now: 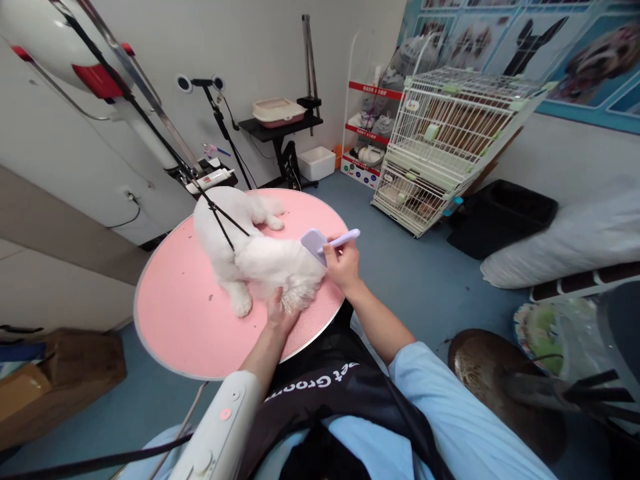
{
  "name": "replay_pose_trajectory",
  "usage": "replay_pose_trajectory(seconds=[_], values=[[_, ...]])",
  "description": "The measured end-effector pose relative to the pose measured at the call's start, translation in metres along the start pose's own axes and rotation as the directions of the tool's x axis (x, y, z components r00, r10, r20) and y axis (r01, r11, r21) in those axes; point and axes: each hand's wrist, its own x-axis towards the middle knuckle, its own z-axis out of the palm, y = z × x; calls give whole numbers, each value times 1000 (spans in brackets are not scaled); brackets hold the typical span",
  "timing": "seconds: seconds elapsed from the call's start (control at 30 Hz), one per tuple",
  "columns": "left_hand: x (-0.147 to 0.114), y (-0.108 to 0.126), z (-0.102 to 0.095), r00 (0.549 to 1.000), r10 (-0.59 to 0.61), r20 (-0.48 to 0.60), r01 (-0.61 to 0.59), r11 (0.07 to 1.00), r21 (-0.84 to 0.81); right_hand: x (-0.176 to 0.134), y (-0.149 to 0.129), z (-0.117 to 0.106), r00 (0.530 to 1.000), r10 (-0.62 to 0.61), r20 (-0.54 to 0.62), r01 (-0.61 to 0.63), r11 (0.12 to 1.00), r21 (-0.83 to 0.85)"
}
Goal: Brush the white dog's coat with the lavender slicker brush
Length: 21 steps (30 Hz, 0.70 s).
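Observation:
A white, fluffy dog (275, 263) stands on a round pink grooming table (175, 313), its head lowered toward me. Black straps (220, 217) loop around its body. My left hand (279, 313) holds the dog's head from below at the chin; the thumb shows, while the other fingers are mostly hidden by fur. In my right hand (343, 265) is a lavender slicker brush (314, 243), its handle gripped between thumb and fingers. The brush head lies against or just beside the fur of the dog's head; I cannot tell whether its pins touch.
A grey-white device with buttons (220, 427) juts up at my left forearm. Behind the table stand a dryer arm (145, 133) and a black side table (280, 128) bearing a litter tray (279, 112). Wire cages (445, 127), a black bin (505, 217) and a stool (480, 360) are at right.

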Motion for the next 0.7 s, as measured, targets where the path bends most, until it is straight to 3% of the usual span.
replay_pose_trajectory(seconds=[0.13,0.17,0.27,0.3,0.43,0.47,0.57,0.6,0.7], values=[[-1,-1,0,999,10,-47,-9,1000,8,0,3,4,952,49,302,-59,998,24],[-1,-2,0,998,39,-48,-38,999,10,2,5,4,957,65,282,-74,997,22],[0,-4,3,992,115,-48,-115,993,7,6,8,2,998,55,-35,-52,997,63],[-1,-5,4,992,113,-54,-113,994,7,6,8,2,998,47,-51,-43,996,80],[-1,-8,6,997,60,-46,-59,998,28,4,9,2,972,75,222,-91,994,62],[-1,-8,6,997,67,-38,-66,997,28,4,9,1,978,79,193,-89,995,40],[0,-9,4,995,92,-39,-92,996,20,4,9,-2,996,49,-76,-47,999,21],[0,-8,3,995,83,-50,-82,996,25,4,10,-3,997,39,-70,-37,999,30],[0,-5,1,997,24,-74,-21,999,43,5,14,-6,976,63,207,-70,997,24]])
